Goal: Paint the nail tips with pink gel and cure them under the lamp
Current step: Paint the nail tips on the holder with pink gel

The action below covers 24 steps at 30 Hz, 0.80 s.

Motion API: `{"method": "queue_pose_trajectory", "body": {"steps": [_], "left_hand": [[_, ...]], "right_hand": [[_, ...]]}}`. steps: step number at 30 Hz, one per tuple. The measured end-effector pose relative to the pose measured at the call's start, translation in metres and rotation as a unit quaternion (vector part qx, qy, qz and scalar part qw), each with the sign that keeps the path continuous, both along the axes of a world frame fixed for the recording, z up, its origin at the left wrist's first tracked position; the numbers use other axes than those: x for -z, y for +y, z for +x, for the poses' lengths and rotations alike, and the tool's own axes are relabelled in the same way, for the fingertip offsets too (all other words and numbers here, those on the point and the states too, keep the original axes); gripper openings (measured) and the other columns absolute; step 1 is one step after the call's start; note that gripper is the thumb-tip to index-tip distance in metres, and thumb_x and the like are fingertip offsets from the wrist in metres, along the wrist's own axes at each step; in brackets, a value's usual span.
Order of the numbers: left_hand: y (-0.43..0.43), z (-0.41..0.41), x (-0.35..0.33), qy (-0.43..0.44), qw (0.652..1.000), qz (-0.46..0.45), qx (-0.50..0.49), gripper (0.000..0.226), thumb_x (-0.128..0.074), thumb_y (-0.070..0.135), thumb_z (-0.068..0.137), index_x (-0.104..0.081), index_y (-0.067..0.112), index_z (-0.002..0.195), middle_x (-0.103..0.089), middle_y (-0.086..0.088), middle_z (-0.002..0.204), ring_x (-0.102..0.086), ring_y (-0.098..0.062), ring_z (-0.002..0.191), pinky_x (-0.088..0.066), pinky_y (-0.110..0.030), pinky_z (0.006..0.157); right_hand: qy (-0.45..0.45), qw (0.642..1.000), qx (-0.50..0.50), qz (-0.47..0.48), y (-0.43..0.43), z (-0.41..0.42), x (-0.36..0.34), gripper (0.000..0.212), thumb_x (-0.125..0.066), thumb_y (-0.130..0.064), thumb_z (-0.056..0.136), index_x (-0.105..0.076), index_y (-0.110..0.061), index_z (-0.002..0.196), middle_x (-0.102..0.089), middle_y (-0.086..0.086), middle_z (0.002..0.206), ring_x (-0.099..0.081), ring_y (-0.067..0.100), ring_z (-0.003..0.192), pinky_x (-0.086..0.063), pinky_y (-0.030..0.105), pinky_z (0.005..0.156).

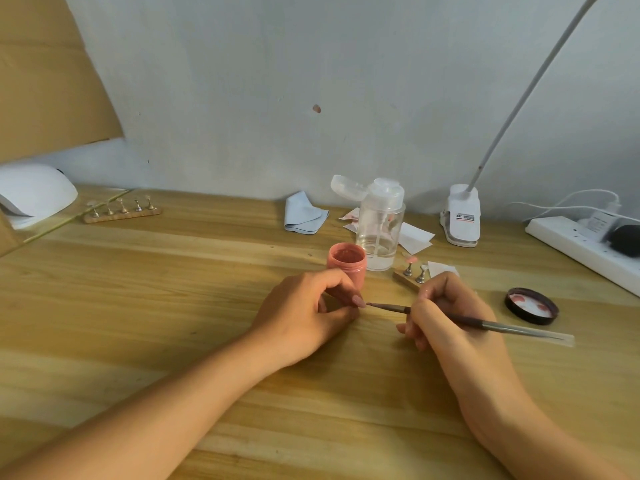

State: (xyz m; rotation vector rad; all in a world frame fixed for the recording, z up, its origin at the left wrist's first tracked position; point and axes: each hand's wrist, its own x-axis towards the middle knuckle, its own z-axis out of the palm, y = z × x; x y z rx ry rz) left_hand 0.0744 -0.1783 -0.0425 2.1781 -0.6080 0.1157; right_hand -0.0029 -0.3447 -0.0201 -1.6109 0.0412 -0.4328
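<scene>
My left hand (306, 313) pinches a pink nail tip (358, 301) between thumb and fingers, low over the wooden table. My right hand (446, 317) grips a thin brush (485, 323); its bristle end touches the nail tip. Just behind the hands stands the open pink gel jar (346, 263). A wooden holder strip (410, 277) with two metal stands and one pink tip lies right of the jar, partly hidden by my right hand. A second holder strip (123, 211) with several stands lies at the far left beside the white curing lamp (33, 195).
A clear pump bottle (381, 230) stands behind the jar, with a blue cloth (304, 214) and paper wipes (415, 237) nearby. The jar's black lid (531, 305) lies at right. A clip lamp (462, 216) and a power strip (585, 244) sit at the back right.
</scene>
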Motion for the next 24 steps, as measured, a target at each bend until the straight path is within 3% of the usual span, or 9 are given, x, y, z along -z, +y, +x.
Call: {"method": "queue_pose_trajectory", "body": {"steps": [2,6,11,16,20,24], "left_hand": [[-0.0001,0.0,0.0001,-0.001,1.0,0.002,-0.001,0.021,-0.076,0.025,0.083,-0.065,0.04,0.074,-0.058,0.033,0.06,-0.044,-0.001,0.044,-0.028,-0.016,0.047],[0.0004,0.0009,0.0018,0.011,1.0,-0.01,-0.008,0.017,-0.076,0.028,0.082,-0.066,0.04,0.078,-0.05,0.018,0.045,-0.042,-0.004,0.043,-0.026,-0.021,0.048],[0.0005,0.0015,0.002,0.012,1.0,-0.025,0.002,0.016,-0.076,0.025,0.083,-0.068,0.038,0.077,-0.062,0.018,0.061,-0.043,-0.004,0.046,-0.033,-0.027,0.053],[0.0008,0.0014,0.0024,0.014,0.999,-0.044,0.013,0.014,-0.076,0.024,0.082,-0.069,0.035,0.077,-0.066,0.021,0.07,-0.041,-0.003,0.046,-0.033,-0.026,0.054],[0.0005,0.002,0.0033,0.012,0.999,-0.034,0.003,0.013,-0.077,0.026,0.083,-0.069,0.035,0.076,-0.058,0.022,0.056,-0.04,-0.002,0.043,-0.029,-0.023,0.05],[-0.0002,0.0025,0.0037,0.017,0.999,-0.037,-0.002,0.012,-0.076,0.028,0.082,-0.068,0.037,0.08,-0.058,0.019,0.056,-0.04,-0.003,0.044,-0.029,-0.024,0.051]], "right_hand": [[0.001,1.0,-0.007,0.002,0.0005,-0.0011,-0.0015,0.011,-0.059,-0.015,0.074,-0.05,-0.011,0.07,-0.054,0.007,0.056,-0.046,0.016,0.057,-0.04,0.035,0.064],[0.008,1.0,-0.007,-0.014,0.0002,0.0,0.0001,0.015,-0.057,-0.001,0.078,-0.049,-0.01,0.069,-0.054,0.008,0.055,-0.046,0.017,0.057,-0.035,0.031,0.056],[0.011,1.0,-0.005,0.004,-0.0014,-0.0001,0.0012,0.006,-0.054,-0.005,0.079,-0.05,-0.008,0.075,-0.06,0.007,0.057,-0.045,0.016,0.056,-0.035,0.032,0.057],[0.011,1.0,-0.013,0.022,-0.0015,0.0001,0.0004,0.009,-0.053,0.002,0.084,-0.05,-0.004,0.079,-0.061,0.008,0.057,-0.047,0.011,0.05,-0.039,0.016,0.046],[0.013,1.0,-0.025,-0.009,-0.0002,-0.0008,-0.0009,0.012,-0.054,0.005,0.081,-0.05,-0.004,0.075,-0.06,0.009,0.057,-0.045,0.014,0.052,-0.037,0.021,0.049],[0.007,1.0,-0.016,0.001,0.0006,-0.001,-0.0022,0.011,-0.052,0.005,0.081,-0.048,-0.003,0.075,-0.058,0.013,0.059,-0.044,0.015,0.053,-0.035,0.025,0.051]]}}
